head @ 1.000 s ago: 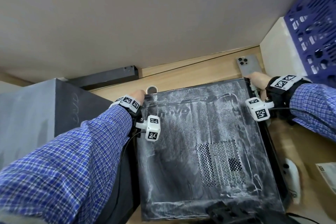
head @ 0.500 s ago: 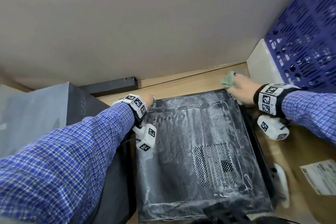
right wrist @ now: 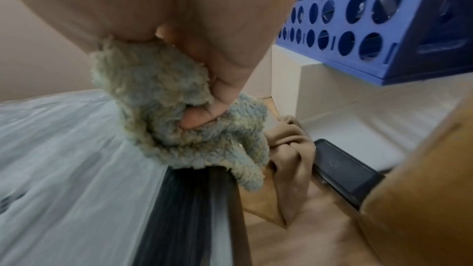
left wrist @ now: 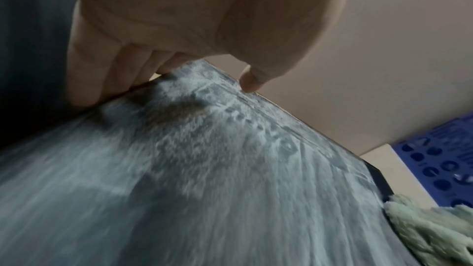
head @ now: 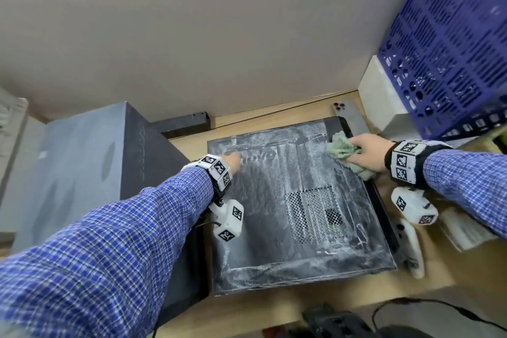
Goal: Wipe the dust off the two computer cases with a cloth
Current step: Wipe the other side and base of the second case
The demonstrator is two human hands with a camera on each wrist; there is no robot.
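Note:
A dusty black computer case (head: 296, 206) lies flat on the wooden desk, its top streaked with white dust (left wrist: 230, 169). A second dark case (head: 82, 173) stands upright to its left. My left hand (head: 233, 159) holds the flat case's far left corner, with the fingers (left wrist: 107, 80) over the left edge and the thumb on the far edge. My right hand (head: 365, 155) grips a bunched green fluffy cloth (head: 341, 147) and presses it on the case's far right corner. In the right wrist view the cloth (right wrist: 166, 108) hangs over the case's right edge.
A phone (head: 348, 115) lies just beyond the far right corner, with a beige cloth (right wrist: 289, 145) beside it. A blue perforated crate (head: 452, 49) sits on a white box (head: 384, 101) at the right. A white device (head: 411, 247) lies along the case's right side. Cables (head: 411, 307) run at the front.
My right hand rose from beside the case near the phone with the green cloth and came down onto the case's far right corner. My left hand stayed at the far left corner.

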